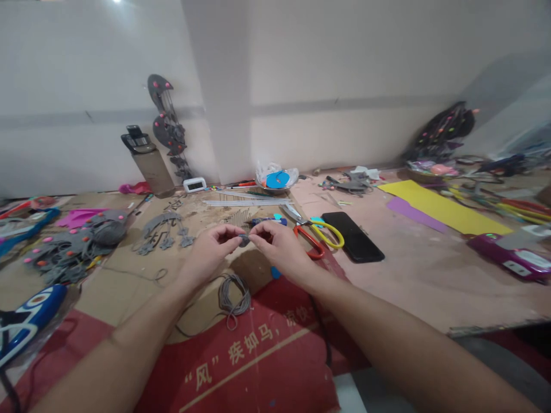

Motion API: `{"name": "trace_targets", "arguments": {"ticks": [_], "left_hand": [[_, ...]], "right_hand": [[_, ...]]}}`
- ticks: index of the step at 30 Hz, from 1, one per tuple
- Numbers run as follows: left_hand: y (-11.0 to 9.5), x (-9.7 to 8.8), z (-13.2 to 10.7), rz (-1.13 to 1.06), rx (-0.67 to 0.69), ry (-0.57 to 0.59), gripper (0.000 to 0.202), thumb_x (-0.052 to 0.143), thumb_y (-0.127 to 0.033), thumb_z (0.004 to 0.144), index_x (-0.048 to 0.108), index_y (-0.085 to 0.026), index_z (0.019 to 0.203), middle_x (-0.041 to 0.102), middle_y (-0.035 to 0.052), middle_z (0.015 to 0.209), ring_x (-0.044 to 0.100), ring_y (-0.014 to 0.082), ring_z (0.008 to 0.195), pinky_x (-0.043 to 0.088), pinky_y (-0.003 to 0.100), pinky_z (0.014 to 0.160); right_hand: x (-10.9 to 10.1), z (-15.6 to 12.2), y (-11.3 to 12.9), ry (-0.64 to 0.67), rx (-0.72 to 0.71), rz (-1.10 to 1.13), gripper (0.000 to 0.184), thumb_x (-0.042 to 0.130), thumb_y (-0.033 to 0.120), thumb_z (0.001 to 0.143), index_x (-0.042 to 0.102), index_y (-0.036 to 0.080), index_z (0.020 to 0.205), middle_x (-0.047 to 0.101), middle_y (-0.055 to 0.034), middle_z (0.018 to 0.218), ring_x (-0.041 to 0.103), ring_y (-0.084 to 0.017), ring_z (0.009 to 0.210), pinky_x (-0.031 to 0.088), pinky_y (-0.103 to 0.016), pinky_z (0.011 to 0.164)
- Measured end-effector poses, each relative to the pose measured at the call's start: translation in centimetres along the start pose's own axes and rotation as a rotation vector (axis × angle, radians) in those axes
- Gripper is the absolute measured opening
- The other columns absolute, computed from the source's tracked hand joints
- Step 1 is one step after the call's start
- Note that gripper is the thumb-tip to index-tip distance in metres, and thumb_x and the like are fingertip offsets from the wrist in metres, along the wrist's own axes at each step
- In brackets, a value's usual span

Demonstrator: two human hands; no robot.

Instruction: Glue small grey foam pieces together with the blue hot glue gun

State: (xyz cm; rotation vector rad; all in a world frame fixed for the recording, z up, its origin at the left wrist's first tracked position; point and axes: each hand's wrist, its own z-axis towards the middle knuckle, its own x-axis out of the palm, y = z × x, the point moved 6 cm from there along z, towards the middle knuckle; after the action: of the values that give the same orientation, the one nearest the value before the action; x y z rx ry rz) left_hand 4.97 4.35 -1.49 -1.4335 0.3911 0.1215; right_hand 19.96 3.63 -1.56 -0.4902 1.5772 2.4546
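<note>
Between the fingertips of both hands is a small dark grey piece, too small to make out its kind. My left hand pinches it from the left, and my right hand pinches it from the right. Just below lies a coil of grey cord on the cardboard. Scissors with one red and one yellow handle lie beside my right hand. A grey crescent with hanging stars rests left of my left hand.
A black phone lies right of the scissors. At the back stand a bottle, a small white clock and a bowl. Grey felt pieces are heaped at left. Yellow sheet and a purple device lie at right.
</note>
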Motion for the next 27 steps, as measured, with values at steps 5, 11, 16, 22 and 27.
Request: {"name": "trace_targets", "arguments": {"ticks": [5, 11, 16, 22, 27], "left_hand": [[-0.1, 1.0, -0.3, -0.098, -0.007, 0.064, 0.021, 0.063, -0.035, 0.074, 0.066, -0.019, 0.088, 0.06, 0.0005, 0.069, 0.051, 0.0123, 0.063, 0.038, 0.025, 0.06], [0.7, 1.1, -0.1, -0.164, -0.034, 0.064, 0.021, 0.068, -0.035, 0.071, 0.06, -0.016, 0.078, 0.06, 0.0, 0.062, 0.053, 0.0117, 0.058, 0.04, 0.025, 0.06], [1.5, 0.3, 0.5, -0.322, -0.028, -0.001, 0.017, 0.069, -0.029, 0.07, 0.061, -0.016, 0.077, 0.057, -0.0017, 0.063, 0.049, 0.0083, 0.055, 0.038, 0.022, 0.055], [1.3, -0.3, 0.5, -0.494, -0.058, -0.043, 0.017, 0.071, -0.025, 0.068, 0.06, -0.015, 0.076, 0.059, -0.0016, 0.066, 0.048, 0.0057, 0.053, 0.036, 0.019, 0.053], [0.5, -0.3, 0.3, -0.542, -0.052, -0.013, 0.019, 0.071, -0.026, 0.067, 0.06, -0.014, 0.074, 0.067, 0.0043, 0.076, 0.053, 0.0076, 0.057, 0.038, 0.021, 0.054]], "right_hand": [[-0.2, 0.0, -0.4, -0.052, 0.065, 0.003, 0.014, 0.052, 0.03, 0.082, 0.057, 0.019, 0.075, 0.058, 0.0004, 0.07, 0.05, -0.013, 0.065, 0.037, -0.026, 0.062], [-0.4, -0.1, -0.2, -0.087, 0.068, 0.091, 0.017, 0.049, 0.032, 0.083, 0.053, 0.019, 0.073, 0.053, 0.0015, 0.069, 0.047, -0.012, 0.066, 0.036, -0.025, 0.063], [-3.3, 0.6, -0.4, -0.231, 0.126, 0.129, 0.03, 0.036, 0.041, 0.089, 0.04, 0.021, 0.068, 0.043, 0.0045, 0.058, 0.042, -0.012, 0.055, 0.033, -0.025, 0.056], [-7.5, -0.6, -1.6, -0.045, 0.044, -0.684, 0.027, 0.04, 0.037, 0.089, 0.049, 0.019, 0.071, 0.054, -0.004, 0.073, 0.047, -0.017, 0.07, 0.034, -0.029, 0.065], [-7.6, -3.6, -4.8, 0.259, 0.05, -1.24, 0.026, 0.037, 0.025, 0.091, 0.058, 0.011, 0.097, 0.058, -0.0182, 0.1, 0.05, -0.028, 0.091, 0.034, -0.036, 0.076]]}}
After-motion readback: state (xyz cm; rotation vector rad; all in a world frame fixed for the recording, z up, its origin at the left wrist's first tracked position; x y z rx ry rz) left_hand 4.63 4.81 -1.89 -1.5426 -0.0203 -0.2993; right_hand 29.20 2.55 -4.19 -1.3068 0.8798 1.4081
